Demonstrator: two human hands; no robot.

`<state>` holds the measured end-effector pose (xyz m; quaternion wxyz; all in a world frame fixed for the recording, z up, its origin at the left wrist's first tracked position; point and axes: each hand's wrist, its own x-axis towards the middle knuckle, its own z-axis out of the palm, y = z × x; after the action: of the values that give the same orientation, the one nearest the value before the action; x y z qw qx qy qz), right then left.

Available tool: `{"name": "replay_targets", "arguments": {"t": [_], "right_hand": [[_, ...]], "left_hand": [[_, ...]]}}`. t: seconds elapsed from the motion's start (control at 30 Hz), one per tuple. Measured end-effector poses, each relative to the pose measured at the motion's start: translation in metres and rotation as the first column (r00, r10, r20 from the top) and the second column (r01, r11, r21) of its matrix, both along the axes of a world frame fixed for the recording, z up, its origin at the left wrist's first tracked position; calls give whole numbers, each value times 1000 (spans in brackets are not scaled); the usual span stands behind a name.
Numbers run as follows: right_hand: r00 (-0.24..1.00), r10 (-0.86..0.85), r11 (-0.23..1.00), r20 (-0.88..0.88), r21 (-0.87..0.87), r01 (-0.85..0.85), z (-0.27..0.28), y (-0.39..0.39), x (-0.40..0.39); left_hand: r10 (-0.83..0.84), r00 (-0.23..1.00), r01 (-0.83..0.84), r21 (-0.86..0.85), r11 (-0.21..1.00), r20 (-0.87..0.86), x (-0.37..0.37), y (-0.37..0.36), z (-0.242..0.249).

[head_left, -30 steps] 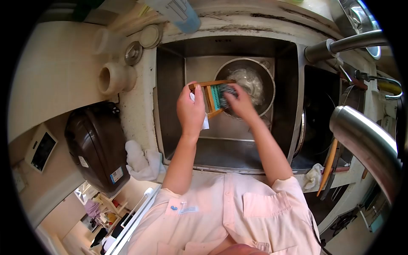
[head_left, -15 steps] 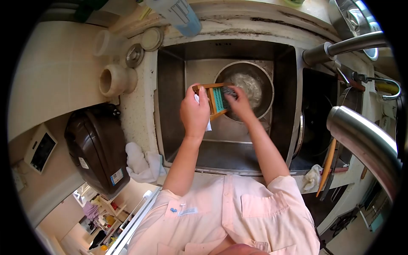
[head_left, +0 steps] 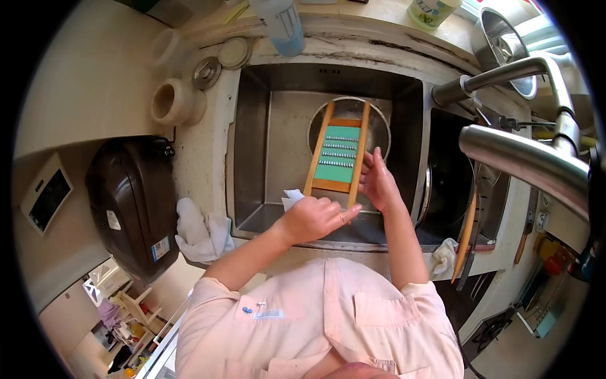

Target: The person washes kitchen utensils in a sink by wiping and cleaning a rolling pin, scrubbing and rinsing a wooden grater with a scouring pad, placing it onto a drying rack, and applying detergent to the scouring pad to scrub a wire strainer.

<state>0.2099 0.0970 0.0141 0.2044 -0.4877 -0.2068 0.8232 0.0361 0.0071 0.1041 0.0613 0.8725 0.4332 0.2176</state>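
A wooden-framed grater [head_left: 338, 151] with a green panel and rows of metal teeth stands out over a round metal bowl [head_left: 383, 129] in the sink. My left hand [head_left: 310, 219] is closed at its lower end, beside a bit of white cloth or paper [head_left: 292, 198]. At the right rail is my right hand [head_left: 382, 186], its fingers apart and the tips partly behind the wood. Nothing shows in its palm.
A faucet [head_left: 524, 164] reaches in from the right. A blue bottle [head_left: 283, 31] stands behind the sink [head_left: 249, 139]. On the left are a stone-coloured jar [head_left: 169, 103], a metal lid [head_left: 206, 72] and a white cloth [head_left: 201, 232].
The grater has turned upright in view, its toothed panel now fully visible. My left hand has moved down to its lower end. The dark scrubber in my right hand is out of sight; that hand has opened.
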Motion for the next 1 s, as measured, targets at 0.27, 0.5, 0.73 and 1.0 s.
{"name": "replay_targets", "arguments": {"t": [0.27, 0.5, 0.73, 1.0], "right_hand": [[964, -204, 974, -172, 66, 218, 45, -21, -8], [959, -137, 990, -247, 6, 143, 71, -26, -6], [918, -219, 954, -331, -270, 130, 75, -23, -3], [956, -222, 938, -191, -310, 156, 84, -19, 5]], "left_hand": [[368, 901, -285, -327, 901, 228, -1, -15, 18], [877, 107, 329, -849, 413, 468, -16, 1, -15], [953, -45, 499, -820, 281, 299, -11, 9, 6], [971, -115, 648, -726, 232, 208, 6, 13, 12]]}}
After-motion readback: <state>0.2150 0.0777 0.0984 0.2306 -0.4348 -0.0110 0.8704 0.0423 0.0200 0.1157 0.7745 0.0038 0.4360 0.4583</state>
